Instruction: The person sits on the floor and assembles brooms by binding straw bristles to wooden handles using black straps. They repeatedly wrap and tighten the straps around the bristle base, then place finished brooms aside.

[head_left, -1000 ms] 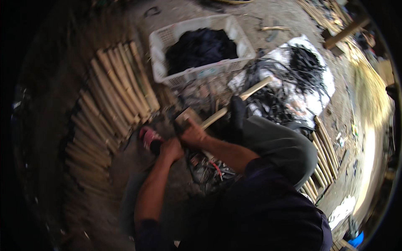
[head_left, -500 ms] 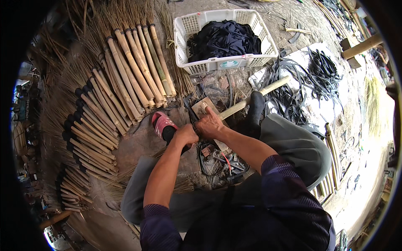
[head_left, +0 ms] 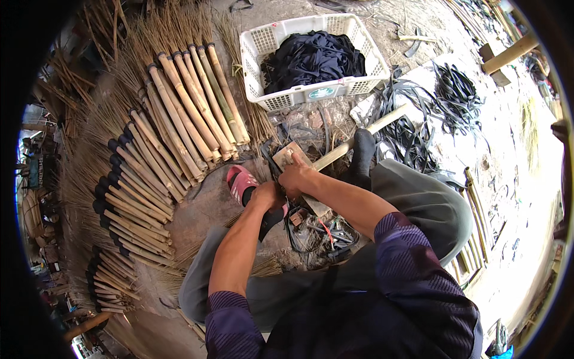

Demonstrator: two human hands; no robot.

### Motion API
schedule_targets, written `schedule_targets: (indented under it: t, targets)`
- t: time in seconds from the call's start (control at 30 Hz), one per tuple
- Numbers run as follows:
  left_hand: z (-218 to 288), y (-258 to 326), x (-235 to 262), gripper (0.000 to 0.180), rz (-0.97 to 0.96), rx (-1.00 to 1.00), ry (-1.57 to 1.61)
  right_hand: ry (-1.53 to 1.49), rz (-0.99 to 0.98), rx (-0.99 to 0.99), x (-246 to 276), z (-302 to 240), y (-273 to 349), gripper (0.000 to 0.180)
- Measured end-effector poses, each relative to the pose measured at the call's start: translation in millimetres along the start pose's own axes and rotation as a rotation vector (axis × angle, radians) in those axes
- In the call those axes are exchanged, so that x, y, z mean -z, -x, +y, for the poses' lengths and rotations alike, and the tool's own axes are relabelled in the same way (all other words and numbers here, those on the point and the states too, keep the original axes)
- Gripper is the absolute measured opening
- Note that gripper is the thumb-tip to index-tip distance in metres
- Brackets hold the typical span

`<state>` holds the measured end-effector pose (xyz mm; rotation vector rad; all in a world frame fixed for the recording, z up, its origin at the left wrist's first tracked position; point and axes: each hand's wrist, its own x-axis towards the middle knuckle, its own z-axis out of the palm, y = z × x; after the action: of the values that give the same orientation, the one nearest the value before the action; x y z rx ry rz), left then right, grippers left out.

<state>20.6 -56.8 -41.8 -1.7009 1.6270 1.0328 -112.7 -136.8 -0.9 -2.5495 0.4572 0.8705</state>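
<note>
Left hand point(head_left: 267, 195), knuckles upward and fingers curled inward, lies just beside the right hand point(head_left: 297, 176) between the bent knees of the seated person; whether it grips anything cannot be told, since its palm side is hidden. Right hand, fingers likewise bent, lies at a flat wooden board point(head_left: 289, 154), which runs obliquely beneath it; what its fingers enclose, if anything, is not visible. A pale wooden pole point(head_left: 387, 121) extends from beside the board, near the right wrist, toward the upper right, and the right foot in a dark sock point(head_left: 362, 157) overlaps it. The left foot wears a pink sandal point(head_left: 238, 179) with white stripes, near the left hand. Below the board, small scraps and a red strip point(head_left: 326, 232) lie on the floor point(head_left: 200, 218). At left, brooms point(head_left: 194, 105) with bamboo handles form a curved row, bristles outward. Above the hands stands a white perforated crate point(head_left: 256, 66) containing dark strips point(head_left: 320, 61). To its right, black bands point(head_left: 457, 96) lie in loose heaps on a white sheet point(head_left: 427, 78).
</note>
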Motion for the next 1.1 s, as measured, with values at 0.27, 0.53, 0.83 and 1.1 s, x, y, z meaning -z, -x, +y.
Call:
schedule_targets:
  t: [0.27, 0.53, 0.83, 1.1]
  targets:
    - [-8, -2, -4, 0.038, 0.016, -0.235, 0.177, 0.072, 0.134, 0.025, -13, -5, 9, 0.034]
    - [4, 14, 19, 0.029, -0.121, 0.048, 0.097, -0.162, -0.019, 0.009, 37, 11, 13, 0.064]
    - [14, 34, 11, 0.036, 0.143, 0.078, 0.160, 0.039, -0.007, 0.034, 11, -8, 10, 0.033]
    - [17, 36, 10, 0.035, 0.181, 0.131, 0.165, 0.104, 0.746, -0.328, 180, 149, 209, 0.049]
